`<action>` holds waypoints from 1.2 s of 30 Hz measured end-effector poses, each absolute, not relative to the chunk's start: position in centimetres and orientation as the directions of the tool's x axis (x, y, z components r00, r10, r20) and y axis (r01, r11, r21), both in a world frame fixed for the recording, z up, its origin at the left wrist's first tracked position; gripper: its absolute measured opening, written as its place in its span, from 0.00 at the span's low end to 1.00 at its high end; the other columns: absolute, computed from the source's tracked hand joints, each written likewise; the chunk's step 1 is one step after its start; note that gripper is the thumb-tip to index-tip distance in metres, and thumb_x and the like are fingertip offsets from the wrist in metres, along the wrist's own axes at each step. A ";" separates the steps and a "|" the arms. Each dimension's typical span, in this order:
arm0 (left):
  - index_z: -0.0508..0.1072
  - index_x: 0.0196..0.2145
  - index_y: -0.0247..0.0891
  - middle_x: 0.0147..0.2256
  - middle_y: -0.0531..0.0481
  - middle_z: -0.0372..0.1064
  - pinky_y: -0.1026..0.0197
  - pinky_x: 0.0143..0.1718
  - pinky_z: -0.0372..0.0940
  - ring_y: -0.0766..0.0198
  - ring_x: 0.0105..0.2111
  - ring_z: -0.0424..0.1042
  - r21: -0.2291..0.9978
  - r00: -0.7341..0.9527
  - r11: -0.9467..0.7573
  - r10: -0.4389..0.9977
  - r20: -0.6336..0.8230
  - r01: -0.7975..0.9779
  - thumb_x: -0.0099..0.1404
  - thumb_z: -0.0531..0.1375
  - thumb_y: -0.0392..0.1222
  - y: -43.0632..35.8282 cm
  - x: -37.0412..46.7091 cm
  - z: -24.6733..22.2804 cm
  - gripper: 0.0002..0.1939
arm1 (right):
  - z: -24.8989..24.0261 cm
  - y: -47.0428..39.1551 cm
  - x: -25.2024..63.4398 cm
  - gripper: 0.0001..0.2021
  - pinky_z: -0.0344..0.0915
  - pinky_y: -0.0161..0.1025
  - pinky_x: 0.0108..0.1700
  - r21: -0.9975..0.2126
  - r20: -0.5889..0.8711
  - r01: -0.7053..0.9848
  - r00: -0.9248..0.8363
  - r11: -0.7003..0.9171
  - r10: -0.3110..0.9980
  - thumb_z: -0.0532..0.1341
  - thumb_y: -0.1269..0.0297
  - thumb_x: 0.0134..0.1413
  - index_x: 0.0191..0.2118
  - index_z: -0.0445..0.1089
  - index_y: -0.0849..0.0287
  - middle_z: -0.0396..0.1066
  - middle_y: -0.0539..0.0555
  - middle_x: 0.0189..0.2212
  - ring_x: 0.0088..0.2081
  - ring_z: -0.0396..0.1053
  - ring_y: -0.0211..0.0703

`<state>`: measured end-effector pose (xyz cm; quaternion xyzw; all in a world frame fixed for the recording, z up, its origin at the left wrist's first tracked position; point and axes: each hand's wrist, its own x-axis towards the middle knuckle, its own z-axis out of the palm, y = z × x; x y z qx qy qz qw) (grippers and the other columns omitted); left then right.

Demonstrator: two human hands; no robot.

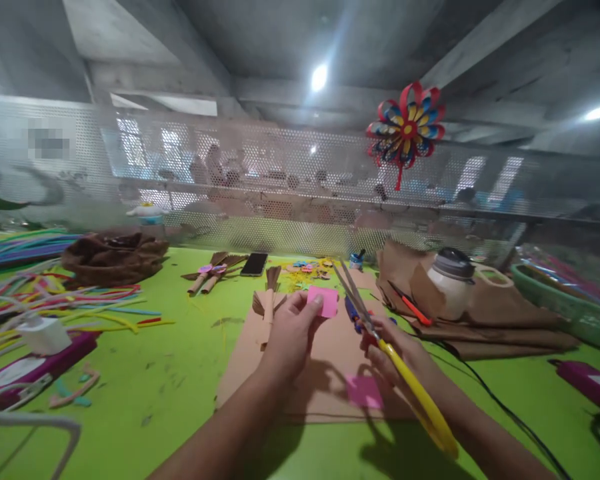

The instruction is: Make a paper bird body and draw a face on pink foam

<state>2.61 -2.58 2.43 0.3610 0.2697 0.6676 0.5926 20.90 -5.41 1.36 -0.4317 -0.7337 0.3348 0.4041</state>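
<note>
Raised over a brown paper sheet (325,393), my left hand (293,330) pinches a small pink paper square (326,302) between thumb and fingers. To its right, my right hand (395,347) is closed around scissors with yellow handles (415,393). Their blades point up and away, slightly parted, just right of the pink square and not touching it. A second pink piece (365,391) lies on the brown paper below my hands. Behind my left hand is a folded brown paper figure (269,303). A blue object (353,312) sits partly hidden behind the scissors.
On the green table (180,373) are a phone (254,265), brown paper figures (213,277) and yellow scraps. Pipe cleaners (95,293) and a brown cloth item (114,259) occupy the left. A lidded jar (451,283), orange-handled tool (417,311) and green basket (565,307) stand right.
</note>
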 end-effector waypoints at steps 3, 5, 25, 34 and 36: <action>0.72 0.30 0.33 0.31 0.46 0.74 0.60 0.42 0.68 0.62 0.34 0.74 0.765 -0.047 -0.177 0.981 0.189 -0.620 0.54 0.68 0.40 -3.7 2.7 3.1 0.11 | 1.7 -5.9 19.0 0.17 0.65 0.35 0.33 -0.862 0.313 0.287 -0.347 0.418 0.884 0.57 0.51 0.58 0.45 0.64 0.59 0.67 0.53 0.33 0.31 0.65 0.40; 0.72 0.31 0.34 0.31 0.47 0.74 0.62 0.42 0.67 0.63 0.34 0.73 0.748 -0.045 -0.185 0.978 0.203 -0.637 0.55 0.68 0.41 -4.2 2.7 3.4 0.10 | 1.3 -6.2 17.8 0.20 0.64 0.35 0.30 -0.890 0.309 0.237 -0.314 0.389 0.898 0.57 0.48 0.56 0.46 0.64 0.58 0.66 0.53 0.32 0.31 0.65 0.41; 0.69 0.30 0.36 0.28 0.49 0.70 0.60 0.39 0.63 0.63 0.32 0.68 0.866 -0.050 -0.198 0.979 0.198 -0.459 0.59 0.63 0.45 -4.7 2.6 3.1 0.10 | -2.4 -6.4 15.8 0.27 0.64 0.36 0.31 -0.924 0.338 0.146 -0.113 0.352 0.934 0.56 0.38 0.51 0.48 0.65 0.54 0.68 0.53 0.31 0.30 0.66 0.41; 0.69 0.29 0.36 0.28 0.50 0.69 0.60 0.39 0.62 0.63 0.32 0.66 0.880 -0.047 -0.194 0.980 0.193 -0.434 0.60 0.62 0.44 -4.7 2.8 3.2 0.09 | -3.1 -6.1 16.0 0.22 0.64 0.37 0.31 -0.913 0.357 0.139 -0.181 0.383 0.916 0.56 0.42 0.55 0.45 0.64 0.55 0.66 0.53 0.32 0.30 0.66 0.41; 0.69 0.30 0.36 0.28 0.50 0.69 0.60 0.40 0.62 0.64 0.32 0.66 0.880 -0.039 -0.197 0.979 0.200 -0.433 0.60 0.62 0.44 -4.9 2.7 3.2 0.09 | -3.2 -6.1 16.1 0.22 0.64 0.38 0.32 -0.915 0.357 0.134 -0.177 0.382 0.917 0.56 0.43 0.55 0.46 0.64 0.55 0.66 0.53 0.32 0.31 0.66 0.42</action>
